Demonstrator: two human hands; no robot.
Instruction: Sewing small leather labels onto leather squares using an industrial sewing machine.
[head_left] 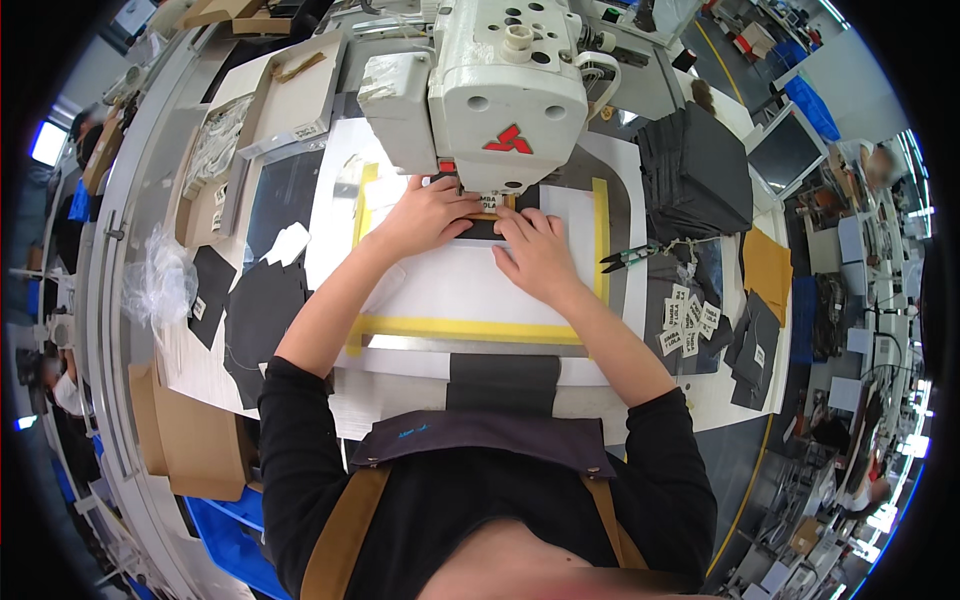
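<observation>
Under the head of a white sewing machine [505, 110] lies a white printed label [489, 203] on dark fabric [485, 230], with a narrow brownish strip along the label's lower and right sides. My left hand [430, 215] reaches in from the left, its fingers stretched toward the label and touching the strip's left end. On the other side, my right hand [540, 255] rests with fingertips at the strip's right end and thumb apart. Neither hand visibly grips anything. The needle area is partly hidden by the machine head.
Yellow tape [470, 328] borders the white work sheet [440, 285]. To the right are black-handled snips [628, 258], loose white labels [688, 320] and a dark fabric stack [695, 165]. Dark cut pieces [262, 315], a plastic bag [160, 280] and an open box [295, 95] lie left.
</observation>
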